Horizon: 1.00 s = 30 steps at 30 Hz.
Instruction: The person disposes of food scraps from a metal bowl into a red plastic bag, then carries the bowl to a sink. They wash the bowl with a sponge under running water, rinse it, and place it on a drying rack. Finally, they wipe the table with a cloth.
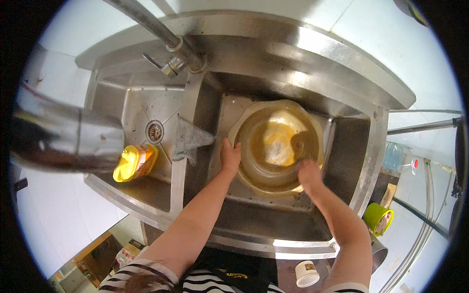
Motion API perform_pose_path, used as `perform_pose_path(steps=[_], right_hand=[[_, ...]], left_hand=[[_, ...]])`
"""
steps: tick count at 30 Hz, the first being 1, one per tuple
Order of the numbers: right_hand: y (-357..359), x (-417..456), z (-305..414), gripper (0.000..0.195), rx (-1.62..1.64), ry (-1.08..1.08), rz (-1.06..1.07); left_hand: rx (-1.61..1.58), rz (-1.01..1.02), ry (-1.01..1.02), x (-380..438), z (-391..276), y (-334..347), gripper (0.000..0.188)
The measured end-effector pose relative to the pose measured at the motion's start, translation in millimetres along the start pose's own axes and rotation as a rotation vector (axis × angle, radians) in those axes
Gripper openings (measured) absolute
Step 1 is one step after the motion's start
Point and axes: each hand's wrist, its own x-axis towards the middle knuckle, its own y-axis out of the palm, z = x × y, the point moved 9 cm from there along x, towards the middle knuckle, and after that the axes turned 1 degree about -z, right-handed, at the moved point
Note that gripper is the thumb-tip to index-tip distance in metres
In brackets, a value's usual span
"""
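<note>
A large round translucent yellowish basin (244, 175) sits in the right compartment of a stainless steel double sink (178, 190). My left hand (231, 155) grips the basin's left rim, its thumb on the rim. My right hand (309, 174) is at the inner right side of the basin, slightly blurred; its fingers are partly hidden, and whether they hold anything cannot be told. A grey cloth (188, 139) hangs over the divider, left of my left hand. In the left compartment a yellow plastic bottle (135, 161) stands near the drain (154, 132).
A faucet lever (170, 67) and a thick metal pipe (150, 23) rise behind the divider. A blurred metal cylinder (69, 137) juts in over the left compartment. Right of the sink are a green container (377, 219) and a clear plastic bottle (394, 155); a white tub (307, 274) stands below the front edge.
</note>
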Motion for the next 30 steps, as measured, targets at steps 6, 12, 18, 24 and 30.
perform_pose_path(steps=[6, 12, 18, 24, 30], right_hand=[[-97, 80, -50, 0.029, 0.016, 0.060, -0.275], [-116, 67, -57, 0.033, -0.105, -0.046, -0.565], [-21, -52, 57, 0.036, 0.679, 0.088, -0.109], [-67, -19, 129, 0.028, 1.051, -0.045, -0.318], [-24, -39, 8, 0.019, 0.306, 0.010, -0.170]], left_hand=[[0.113, 0.029, 0.019, 0, -20, 4, 0.030], [0.062, 0.025, 0.083, 1, -15, 2, 0.030], [-0.024, -0.022, 0.008, -7, -23, -3, 0.031], [0.073, -0.017, -0.041, 0, -2, 8, 0.030], [-0.018, -0.013, -0.069, -10, -28, -3, 0.029]])
